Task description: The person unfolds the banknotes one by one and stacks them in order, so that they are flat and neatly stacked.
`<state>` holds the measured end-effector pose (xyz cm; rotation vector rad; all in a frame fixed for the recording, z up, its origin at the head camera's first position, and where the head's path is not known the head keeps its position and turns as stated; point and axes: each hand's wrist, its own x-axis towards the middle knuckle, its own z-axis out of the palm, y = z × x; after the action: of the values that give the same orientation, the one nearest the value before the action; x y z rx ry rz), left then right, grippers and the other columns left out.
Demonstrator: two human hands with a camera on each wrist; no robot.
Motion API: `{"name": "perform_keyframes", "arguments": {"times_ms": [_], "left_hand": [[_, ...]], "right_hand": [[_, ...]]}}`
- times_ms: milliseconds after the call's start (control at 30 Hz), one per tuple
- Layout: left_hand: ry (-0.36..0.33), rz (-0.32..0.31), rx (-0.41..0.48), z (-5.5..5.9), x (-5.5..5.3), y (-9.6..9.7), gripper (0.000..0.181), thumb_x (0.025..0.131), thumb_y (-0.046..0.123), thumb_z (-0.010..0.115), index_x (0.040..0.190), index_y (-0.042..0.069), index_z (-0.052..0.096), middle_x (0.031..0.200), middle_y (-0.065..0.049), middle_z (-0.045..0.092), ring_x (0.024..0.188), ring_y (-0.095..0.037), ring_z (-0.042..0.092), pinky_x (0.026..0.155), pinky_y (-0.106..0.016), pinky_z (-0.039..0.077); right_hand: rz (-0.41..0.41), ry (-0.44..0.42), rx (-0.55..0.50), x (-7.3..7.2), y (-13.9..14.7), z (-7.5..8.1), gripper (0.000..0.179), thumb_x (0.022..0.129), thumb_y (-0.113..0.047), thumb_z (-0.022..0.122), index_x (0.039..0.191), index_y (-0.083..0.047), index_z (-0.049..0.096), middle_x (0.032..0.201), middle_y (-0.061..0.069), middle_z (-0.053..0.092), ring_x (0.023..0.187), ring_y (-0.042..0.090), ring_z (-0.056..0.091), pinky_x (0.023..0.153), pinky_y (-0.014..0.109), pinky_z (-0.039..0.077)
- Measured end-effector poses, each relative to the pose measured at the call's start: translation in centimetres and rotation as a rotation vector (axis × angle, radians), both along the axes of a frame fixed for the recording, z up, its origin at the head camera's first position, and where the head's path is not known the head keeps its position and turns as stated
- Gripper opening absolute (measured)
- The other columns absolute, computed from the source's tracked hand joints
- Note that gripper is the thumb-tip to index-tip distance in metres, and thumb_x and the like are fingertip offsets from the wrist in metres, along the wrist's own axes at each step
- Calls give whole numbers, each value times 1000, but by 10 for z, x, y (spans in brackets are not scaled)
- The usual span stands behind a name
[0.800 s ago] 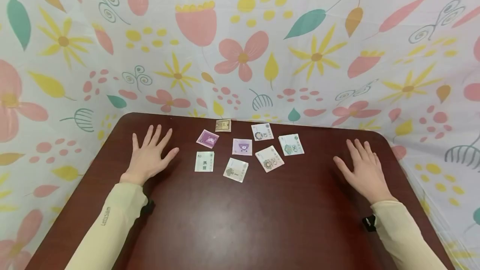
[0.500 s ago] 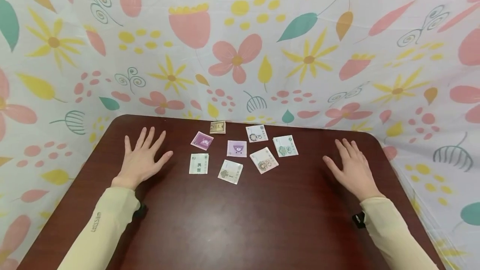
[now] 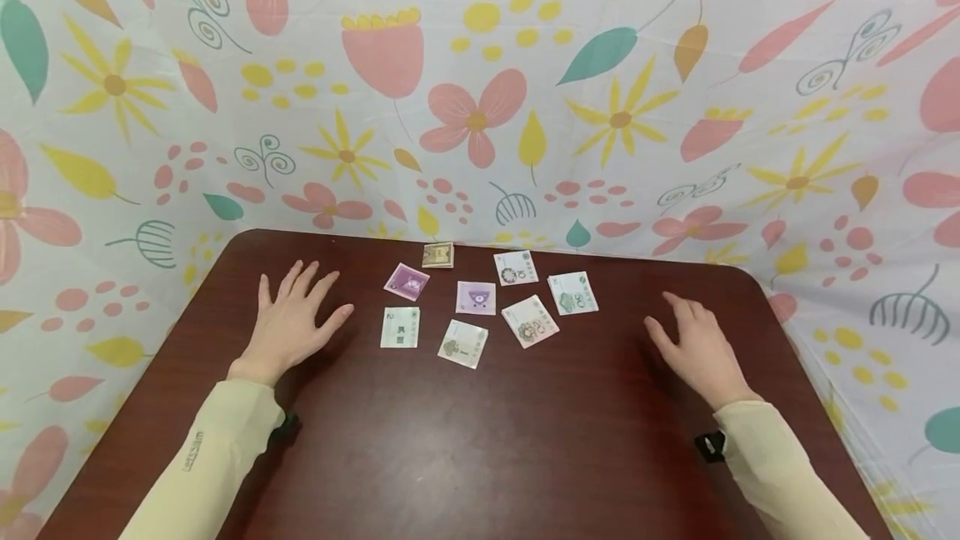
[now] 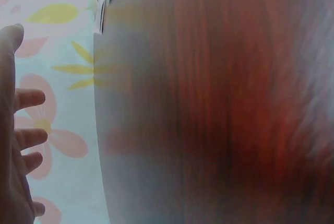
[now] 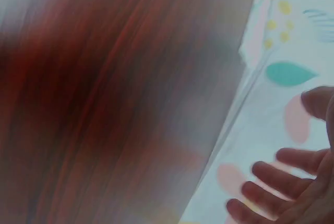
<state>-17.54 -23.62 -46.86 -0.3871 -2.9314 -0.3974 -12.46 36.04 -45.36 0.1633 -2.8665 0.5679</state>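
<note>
Small banknotes in stacks lie loosely grouped on the dark brown table [image 3: 450, 440]. At the back are a tan-brown note [image 3: 438, 255] and a note marked 10 [image 3: 516, 267]. Two purple notes [image 3: 407, 282] lie near the group's middle and left. The note marked 2 [image 3: 401, 327] is nearest my left hand [image 3: 288, 327], which is spread with nothing in it. In front lie notes marked 1 [image 3: 462, 344] and 20 [image 3: 530, 322]. Farthest right, the note marked 50 [image 3: 573, 293] is nearest my right hand [image 3: 697, 352], whose fingers are relaxed and hold nothing.
A white cloth [image 3: 480, 190] with flowers and leaves hangs behind the table and along both its sides. The table's corners are rounded. Each wrist carries a black strap [image 3: 710, 446], and both sleeves are pale yellow.
The head view has shifted slightly. My right hand's fingers have drawn closer together and bent a little, and its wrist has turned. The left hand stays spread, and the banknotes lie as before.
</note>
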Motion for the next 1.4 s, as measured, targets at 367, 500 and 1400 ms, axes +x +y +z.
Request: {"name": "perform_keyframes", "arguments": {"times_ms": [367,500,1400], "left_hand": [[105,-119,89,7,33,41,31,101,38,65,112,10,67,107,-10,66,103,-33,59,83,-54,48],[147,-188,84,4,46,58,23,98,35,70,95,14,61,86,0,59,84,-25,58,71,-44,49],[197,-370,88,-14,71,106,23,93,39,76,92,22,62,82,10,55,75,-14,56,65,-34,51]], "right_hand": [[-4,-61,44,5,-36,-2,40,102,-25,64,127,7,62,117,29,64,106,47,63,85,64,52],[-15,-110,44,-9,-49,-8,35,102,-26,65,120,4,66,109,23,67,93,40,66,78,60,55],[-174,-352,33,-75,-81,-18,55,96,-48,72,102,6,62,101,24,61,90,39,62,80,58,53]]}}
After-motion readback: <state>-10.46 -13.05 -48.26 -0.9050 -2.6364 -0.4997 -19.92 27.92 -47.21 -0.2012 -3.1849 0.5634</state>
